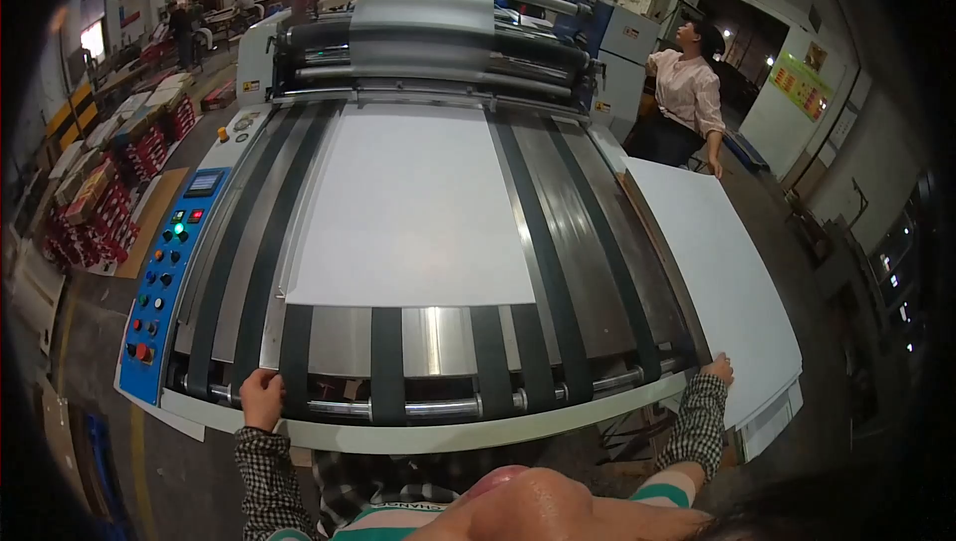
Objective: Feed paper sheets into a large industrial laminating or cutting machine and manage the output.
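White sheet: a large sheet of white card lies flat on the black belts and steel bed of the feed table, its near edge just above the front roller, its far edge at 12 o'clock under the machine's rollers.
Head view, left hand: the left hand sits at 7 o'clock on the table's front rim, fingers curled over the edge beside the outermost belt; it grips the rim, not the sheet.
Head view, right hand: the right hand is at 4 o'clock, fingertips resting on the near corner of the stack of white sheets beside the table; whether the fingers pinch a sheet or only press on it cannot be told.
Doing it well: judged from this, the next sheet should be lifted by its corner alone, kept flat, and laid square to the belts so it runs straight; the left hand is best kept clear of the belts and roller.
Control panel: a blue panel with coloured buttons runs along the table at 9 o'clock.
Surroundings: a person in a pink shirt stands at 2 o'clock by the stack's far end; red and white cartons are piled at 10 o'clock.
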`<state>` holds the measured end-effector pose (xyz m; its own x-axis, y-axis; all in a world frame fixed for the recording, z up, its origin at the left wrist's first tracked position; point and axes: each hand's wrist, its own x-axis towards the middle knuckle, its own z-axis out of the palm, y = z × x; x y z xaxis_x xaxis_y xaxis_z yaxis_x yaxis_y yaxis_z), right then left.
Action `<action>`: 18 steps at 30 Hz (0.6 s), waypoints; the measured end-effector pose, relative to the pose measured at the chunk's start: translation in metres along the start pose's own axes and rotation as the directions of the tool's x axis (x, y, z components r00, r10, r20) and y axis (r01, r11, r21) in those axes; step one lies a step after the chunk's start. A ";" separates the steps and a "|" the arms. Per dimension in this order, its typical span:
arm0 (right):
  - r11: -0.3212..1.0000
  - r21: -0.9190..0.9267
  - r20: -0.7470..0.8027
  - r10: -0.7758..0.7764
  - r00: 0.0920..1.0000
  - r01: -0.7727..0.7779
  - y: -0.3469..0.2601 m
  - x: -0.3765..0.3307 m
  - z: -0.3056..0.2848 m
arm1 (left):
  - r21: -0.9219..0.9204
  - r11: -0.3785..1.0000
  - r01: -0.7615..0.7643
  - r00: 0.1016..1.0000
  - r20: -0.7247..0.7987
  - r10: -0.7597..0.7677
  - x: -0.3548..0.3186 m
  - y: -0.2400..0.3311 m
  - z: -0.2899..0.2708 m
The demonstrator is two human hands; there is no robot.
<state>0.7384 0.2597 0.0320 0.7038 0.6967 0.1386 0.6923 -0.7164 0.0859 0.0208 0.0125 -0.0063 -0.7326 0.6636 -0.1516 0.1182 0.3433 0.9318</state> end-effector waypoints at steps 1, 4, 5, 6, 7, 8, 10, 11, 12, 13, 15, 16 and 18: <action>1.000 0.003 0.000 -0.003 1.000 0.003 -0.006 -0.003 -0.003 | -0.023 1.000 -0.014 0.999 0.034 0.015 -0.001 0.003 0.009; 0.983 -0.028 0.070 -0.177 0.982 0.179 -0.043 -0.034 -0.003 | 0.183 0.953 -0.240 0.961 0.183 0.207 0.001 0.012 0.068; 0.949 -0.038 0.071 -0.311 0.948 0.314 -0.061 -0.053 -0.001 | 0.054 0.979 -0.198 0.945 0.275 0.176 -0.009 0.021 0.092; 0.851 -0.053 0.250 -0.496 0.832 0.523 -0.084 -0.082 -0.011 | 0.090 0.989 -0.117 0.906 0.417 0.069 -0.035 0.055 0.112; 0.827 0.218 0.259 -0.561 0.787 0.518 -0.109 -0.118 -0.017 | 0.148 0.892 -0.426 0.842 0.425 0.332 -0.042 0.035 0.132; 0.763 0.347 0.214 -0.630 0.746 0.545 -0.125 -0.142 -0.004 | 0.061 0.917 -0.394 0.758 0.587 0.286 -0.062 0.056 0.153; 0.586 0.461 0.058 -0.769 0.637 0.666 -0.173 -0.223 0.003 | -0.030 0.944 -0.330 0.611 0.755 0.238 -0.090 0.054 0.180; 0.209 -0.210 0.084 -0.969 0.230 0.955 -0.193 -0.253 0.014 | -0.014 0.963 -0.268 0.519 0.840 0.156 -0.096 0.047 0.193; 0.238 -0.158 -0.172 -0.962 0.211 0.958 -0.208 -0.282 0.035 | 0.034 0.932 -0.361 0.516 0.840 0.169 -0.101 0.042 0.198; 0.165 0.623 -0.415 -0.758 0.502 0.765 -0.206 -0.343 -0.014 | 0.105 0.898 -0.427 0.546 0.822 0.163 -0.102 0.028 0.188; -0.009 0.783 -0.452 -0.694 0.560 0.621 -0.219 -0.381 0.001 | 0.157 0.876 -0.456 0.611 0.771 0.180 -0.089 0.013 0.174; -0.004 0.788 -0.438 -0.706 0.556 0.615 -0.215 -0.386 0.001 | 0.169 0.898 -0.406 0.661 0.732 0.161 -0.089 0.020 0.154; -0.260 0.807 -0.495 -0.787 0.368 0.530 -0.206 -0.387 -0.005 | 0.055 0.992 -0.116 0.735 0.676 0.049 -0.077 0.001 0.117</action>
<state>0.3222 0.1372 -0.0345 -0.3652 0.8026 0.4717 0.3217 0.5842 -0.7451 0.1555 0.0397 -0.0322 -0.0798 0.9541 -0.2888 0.2391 0.2995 0.9236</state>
